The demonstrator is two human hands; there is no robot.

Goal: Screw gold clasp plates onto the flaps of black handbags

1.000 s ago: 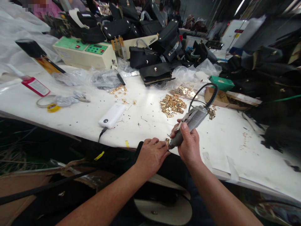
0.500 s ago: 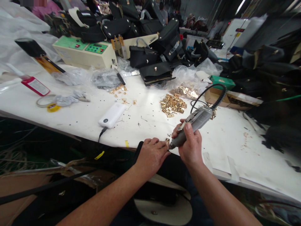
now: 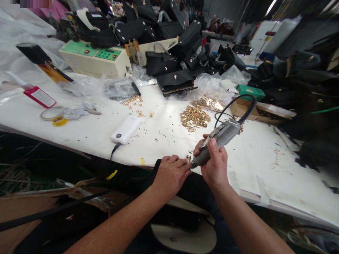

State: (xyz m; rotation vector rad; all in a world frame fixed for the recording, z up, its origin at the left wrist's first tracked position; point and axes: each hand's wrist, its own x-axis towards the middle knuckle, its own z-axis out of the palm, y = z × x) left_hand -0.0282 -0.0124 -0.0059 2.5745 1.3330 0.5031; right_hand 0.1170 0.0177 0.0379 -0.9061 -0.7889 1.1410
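My right hand [image 3: 213,160] is wrapped round a grey electric screwdriver [image 3: 221,135], its thumb on top. The tool slants down to the left, its tip close to my left fingertips. My left hand [image 3: 172,173] grips a black handbag [image 3: 194,183] at the table's front edge, its fingers bent over the dark flap. A small gold metal fitting [image 3: 188,158] shows just beyond those fingers. The bag's pale lining [image 3: 185,234] hangs open below, between my forearms. My left hand hides the exact spot the tip touches.
On the white table [image 3: 164,148] lie a pile of gold fittings [image 3: 194,118], a white power bank [image 3: 127,128] and a red bottle [image 3: 39,96]. Behind stand a machine with green panels [image 3: 96,58] and stacked black handbags [image 3: 161,63]. A cardboard box [image 3: 245,108] sits at the right.
Almost nothing differs. Both hands, the screwdriver and the bag keep their places; the tool's cable has shifted very slightly to the right.
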